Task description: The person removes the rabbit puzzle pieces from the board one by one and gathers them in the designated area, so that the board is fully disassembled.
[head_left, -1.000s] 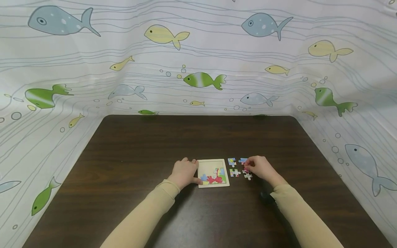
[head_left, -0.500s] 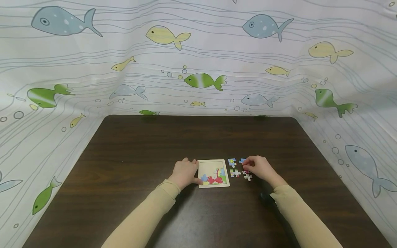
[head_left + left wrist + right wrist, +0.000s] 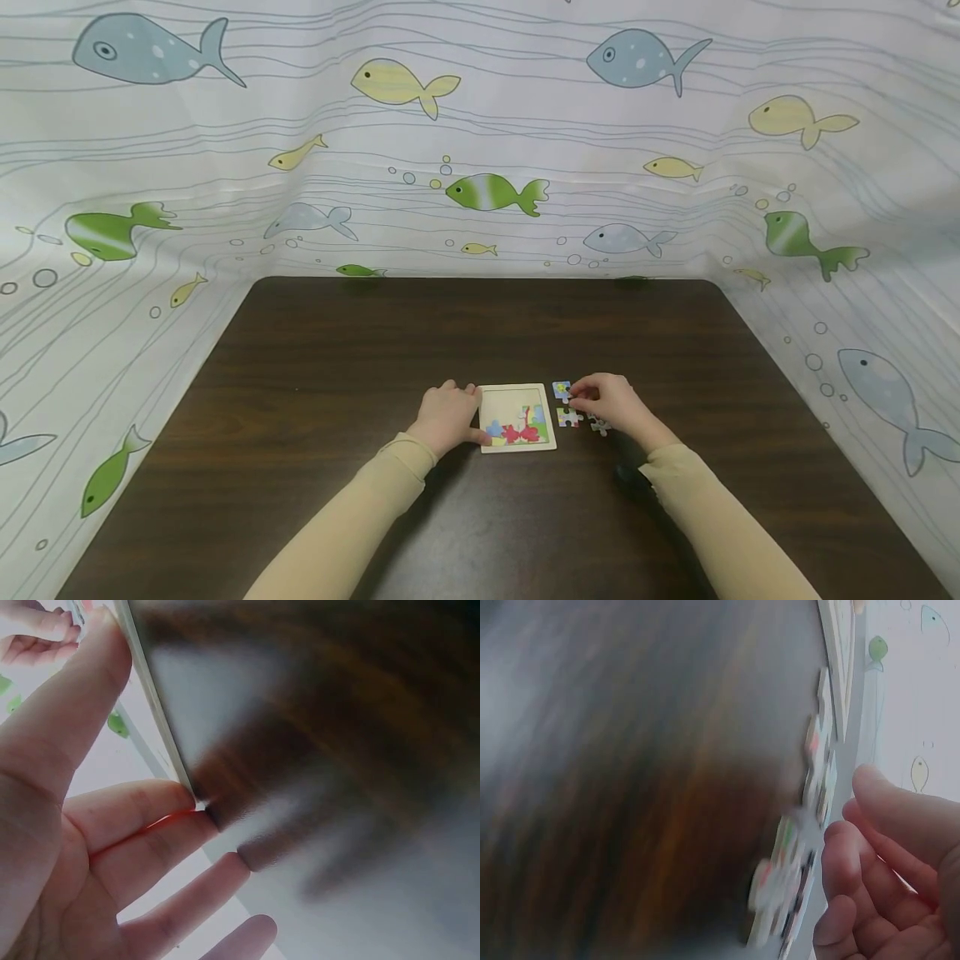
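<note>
My left hand (image 3: 447, 419) rests along the left side of a square wooden puzzle tray (image 3: 517, 388). In the left wrist view the thumb (image 3: 105, 645) lies at the tray's edge, and the straight, spread fingers (image 3: 169, 836) meet it near a corner. Colourful pieces with red and blue shapes fill the tray's lower part. Right of it, my right hand (image 3: 613, 406) hovers over loose jigsaw pieces, its fingertips beside the upper left jigsaw piece (image 3: 561, 389). The right wrist view shows the thumb (image 3: 900, 806) close to loosely bent fingers (image 3: 844, 862), with no piece visible between them.
A lower left jigsaw piece (image 3: 567, 417) lies flat, and another jigsaw piece (image 3: 600, 427) is partly under my right hand. The dark wooden table (image 3: 337, 333) is enclosed at the back and sides by a white fish-patterned curtain (image 3: 495, 133).
My right hand has shifted left, from over the right-hand jigsaw pieces to beside the upper left one. The left hand and the puzzle tray have stayed in place.
</note>
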`<state>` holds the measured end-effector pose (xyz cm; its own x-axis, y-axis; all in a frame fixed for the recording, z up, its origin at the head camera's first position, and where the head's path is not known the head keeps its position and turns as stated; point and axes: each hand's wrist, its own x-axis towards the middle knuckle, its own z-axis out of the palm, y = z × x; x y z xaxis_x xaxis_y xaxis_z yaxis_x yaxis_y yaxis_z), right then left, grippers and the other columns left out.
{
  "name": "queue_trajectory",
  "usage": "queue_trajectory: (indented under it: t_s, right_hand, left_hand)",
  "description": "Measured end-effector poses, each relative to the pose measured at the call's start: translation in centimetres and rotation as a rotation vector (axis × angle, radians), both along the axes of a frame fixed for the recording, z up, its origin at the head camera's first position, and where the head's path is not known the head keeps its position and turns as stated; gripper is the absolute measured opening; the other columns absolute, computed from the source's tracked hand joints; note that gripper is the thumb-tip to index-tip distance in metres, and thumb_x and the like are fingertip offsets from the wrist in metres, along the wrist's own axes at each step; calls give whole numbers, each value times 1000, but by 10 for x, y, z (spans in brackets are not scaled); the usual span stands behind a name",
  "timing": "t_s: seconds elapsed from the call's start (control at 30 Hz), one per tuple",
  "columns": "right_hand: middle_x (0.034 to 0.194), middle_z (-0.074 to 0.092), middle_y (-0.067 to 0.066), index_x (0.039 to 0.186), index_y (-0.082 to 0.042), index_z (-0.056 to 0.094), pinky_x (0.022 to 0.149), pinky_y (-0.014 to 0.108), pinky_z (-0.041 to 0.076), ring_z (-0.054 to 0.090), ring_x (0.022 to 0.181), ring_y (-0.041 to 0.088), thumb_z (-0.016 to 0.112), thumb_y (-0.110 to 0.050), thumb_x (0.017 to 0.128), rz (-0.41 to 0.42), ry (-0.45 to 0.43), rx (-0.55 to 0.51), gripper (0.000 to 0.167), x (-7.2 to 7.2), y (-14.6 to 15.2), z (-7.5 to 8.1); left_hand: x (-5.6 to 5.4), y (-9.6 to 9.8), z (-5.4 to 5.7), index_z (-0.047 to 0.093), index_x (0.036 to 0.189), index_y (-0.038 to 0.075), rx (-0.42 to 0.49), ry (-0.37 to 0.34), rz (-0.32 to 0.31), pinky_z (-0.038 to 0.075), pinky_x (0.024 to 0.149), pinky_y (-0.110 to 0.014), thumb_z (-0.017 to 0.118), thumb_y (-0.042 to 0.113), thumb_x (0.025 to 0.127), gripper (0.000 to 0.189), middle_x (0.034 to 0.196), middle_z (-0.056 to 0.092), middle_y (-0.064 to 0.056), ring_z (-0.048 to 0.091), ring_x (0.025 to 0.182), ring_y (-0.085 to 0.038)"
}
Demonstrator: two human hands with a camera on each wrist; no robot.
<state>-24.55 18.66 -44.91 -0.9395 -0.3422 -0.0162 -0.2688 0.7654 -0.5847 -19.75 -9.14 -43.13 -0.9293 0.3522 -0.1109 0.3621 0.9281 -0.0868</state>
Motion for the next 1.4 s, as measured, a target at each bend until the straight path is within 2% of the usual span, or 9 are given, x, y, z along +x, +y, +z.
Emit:
queue_trajectory:
  t_s: [0.27,0.5,0.63,0.93,1.1,1.23,1.4]
  right_hand:
    - [84,64,-1,97,-6,72,64,27,48,55,71,10,74,-16,82,79,4,-19,18,2,-18,-2]
    - [85,62,0,101,-6,73,55,25,46,52,63,10,74,-17,82,128,-3,-59,21,3,-36,1]
    - [83,62,-2,99,-7,74,59,25,45,50,69,11,75,-17,81,154,20,-59,21,3,-48,2]
    - [84,58,-3,100,-9,74,61,25,42,48,69,11,79,-20,78,186,-11,-1,25,3,-59,0]
    - [84,56,-2,101,-9,74,60,25,41,46,68,11,79,-20,77,203,-4,3,27,6,-58,0]
    - [82,58,-3,96,-11,75,60,24,42,47,67,10,79,-20,77,201,1,-7,22,6,-59,1]
    - [80,58,-5,90,-12,75,60,24,42,47,68,9,81,-19,75,186,10,34,17,6,-62,1]
  left_hand:
    - [-1,0,0,54,136,17,-16,-2,4,52,62,-36,64,71,67,88,135,56,1,56,103,-23]
    - [0,1,1,54,137,19,-40,6,-2,51,60,-34,61,72,68,88,136,56,2,57,103,-22]
    - [0,0,0,54,136,18,-37,11,-1,51,60,-34,62,72,67,88,135,56,2,57,102,-22]
    - [-1,1,2,55,135,17,-22,0,1,53,69,-37,63,72,67,87,135,57,1,57,106,-23]
    - [-1,0,1,55,135,17,-23,0,0,53,68,-37,63,72,67,87,135,56,1,57,105,-23]
    - [-2,0,-1,55,135,17,-22,5,-1,52,66,-36,62,72,68,88,135,56,1,57,104,-23]
    - [-1,0,0,54,136,18,-23,-5,2,52,66,-36,62,72,68,88,136,56,1,57,104,-22]
